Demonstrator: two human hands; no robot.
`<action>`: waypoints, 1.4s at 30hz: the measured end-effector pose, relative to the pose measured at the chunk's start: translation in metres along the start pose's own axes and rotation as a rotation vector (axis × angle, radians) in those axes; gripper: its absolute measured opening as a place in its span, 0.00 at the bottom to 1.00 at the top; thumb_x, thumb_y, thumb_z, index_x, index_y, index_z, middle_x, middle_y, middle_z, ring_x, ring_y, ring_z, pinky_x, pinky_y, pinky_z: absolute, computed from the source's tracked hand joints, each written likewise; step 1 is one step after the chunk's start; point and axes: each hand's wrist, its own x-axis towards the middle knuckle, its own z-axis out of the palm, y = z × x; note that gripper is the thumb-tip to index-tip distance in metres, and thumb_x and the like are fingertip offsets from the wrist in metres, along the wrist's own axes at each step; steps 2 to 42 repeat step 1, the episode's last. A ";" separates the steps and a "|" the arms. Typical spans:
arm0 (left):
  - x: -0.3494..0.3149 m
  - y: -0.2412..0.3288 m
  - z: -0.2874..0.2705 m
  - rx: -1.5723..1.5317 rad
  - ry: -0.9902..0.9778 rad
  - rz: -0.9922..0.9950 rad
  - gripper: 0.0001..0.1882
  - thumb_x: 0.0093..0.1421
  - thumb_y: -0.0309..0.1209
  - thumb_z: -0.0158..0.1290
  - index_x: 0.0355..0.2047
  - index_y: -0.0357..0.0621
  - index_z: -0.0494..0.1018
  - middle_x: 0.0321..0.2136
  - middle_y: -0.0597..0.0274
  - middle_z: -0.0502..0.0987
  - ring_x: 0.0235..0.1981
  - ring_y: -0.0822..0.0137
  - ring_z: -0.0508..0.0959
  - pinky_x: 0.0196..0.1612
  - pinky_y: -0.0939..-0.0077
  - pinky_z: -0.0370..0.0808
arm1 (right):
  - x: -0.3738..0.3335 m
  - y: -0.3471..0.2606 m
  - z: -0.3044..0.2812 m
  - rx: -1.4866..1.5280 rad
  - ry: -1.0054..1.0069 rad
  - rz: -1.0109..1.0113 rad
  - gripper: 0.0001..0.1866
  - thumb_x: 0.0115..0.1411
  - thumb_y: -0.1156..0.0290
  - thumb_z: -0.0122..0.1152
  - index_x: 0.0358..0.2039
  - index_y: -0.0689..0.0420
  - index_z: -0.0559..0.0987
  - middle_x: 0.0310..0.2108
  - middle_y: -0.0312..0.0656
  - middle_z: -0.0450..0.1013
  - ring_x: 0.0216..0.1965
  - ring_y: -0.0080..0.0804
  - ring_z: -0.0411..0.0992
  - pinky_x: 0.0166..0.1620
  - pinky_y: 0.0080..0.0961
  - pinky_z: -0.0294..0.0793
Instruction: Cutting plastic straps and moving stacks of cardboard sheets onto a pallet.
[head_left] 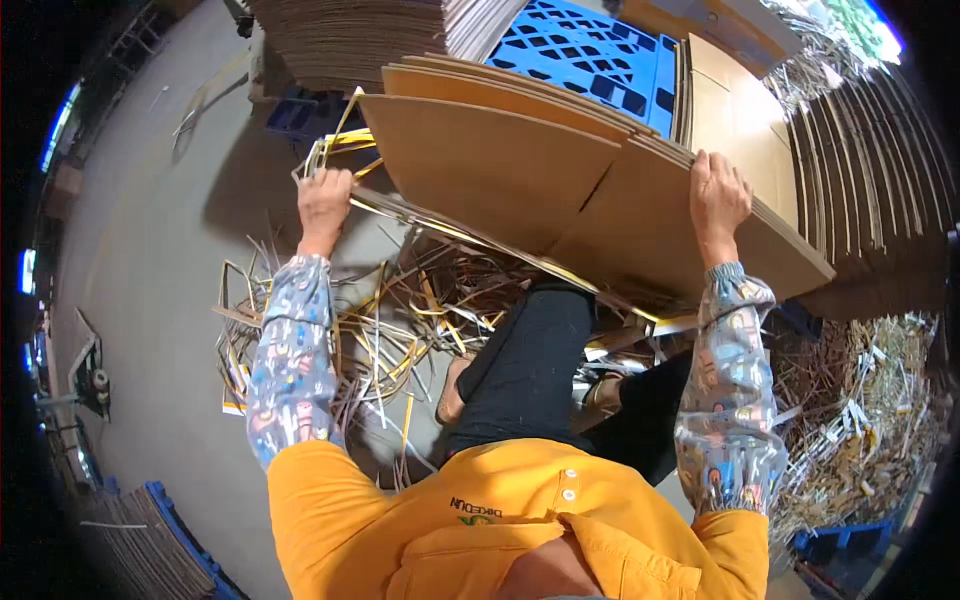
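A stack of flat brown cardboard sheets (pixel 500 165) stands tilted in front of my legs, with a dark slit near its middle. My right hand (pixel 720 200) is closed over the upper edge of the stack toward its right end. At the left end, my left hand (pixel 326 205) is closed around thin cardboard trim strips (pixel 440 228). These white and yellow-edged strips run along the lower edge of the sheets, and some loop up past the left corner. Whether my left fingers also touch the sheets cannot be seen.
Cut strips (pixel 400 340) lie heaped around my feet. Ahead is a blue plastic pallet (pixel 580 50), with a tall cardboard stack (pixel 350 40) to its left. More sheets stand in a row (pixel 870 170) at right, above a scrap heap (pixel 860 420). Grey floor (pixel 150 300) extends left.
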 end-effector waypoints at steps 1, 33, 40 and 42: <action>0.004 -0.010 0.007 0.052 -0.037 -0.047 0.14 0.52 0.45 0.53 0.21 0.51 0.66 0.21 0.67 0.68 0.29 0.66 0.70 0.31 0.67 0.65 | -0.003 0.002 0.002 0.025 -0.013 -0.012 0.17 0.59 0.56 0.45 0.25 0.52 0.77 0.26 0.40 0.75 0.29 0.36 0.73 0.37 0.34 0.67; 0.004 -0.010 0.007 0.052 -0.037 -0.047 0.14 0.52 0.45 0.53 0.21 0.51 0.66 0.21 0.67 0.68 0.29 0.66 0.70 0.31 0.67 0.65 | -0.003 0.002 0.002 0.025 -0.013 -0.012 0.17 0.59 0.56 0.45 0.25 0.52 0.77 0.26 0.40 0.75 0.29 0.36 0.73 0.37 0.34 0.67; 0.004 -0.010 0.007 0.052 -0.037 -0.047 0.14 0.52 0.45 0.53 0.21 0.51 0.66 0.21 0.67 0.68 0.29 0.66 0.70 0.31 0.67 0.65 | -0.003 0.002 0.002 0.025 -0.013 -0.012 0.17 0.59 0.56 0.45 0.25 0.52 0.77 0.26 0.40 0.75 0.29 0.36 0.73 0.37 0.34 0.67; 0.004 -0.010 0.007 0.052 -0.037 -0.047 0.14 0.52 0.45 0.53 0.21 0.51 0.66 0.21 0.67 0.68 0.29 0.66 0.70 0.31 0.67 0.65 | -0.003 0.002 0.002 0.025 -0.013 -0.012 0.17 0.59 0.56 0.45 0.25 0.52 0.77 0.26 0.40 0.75 0.29 0.36 0.73 0.37 0.34 0.67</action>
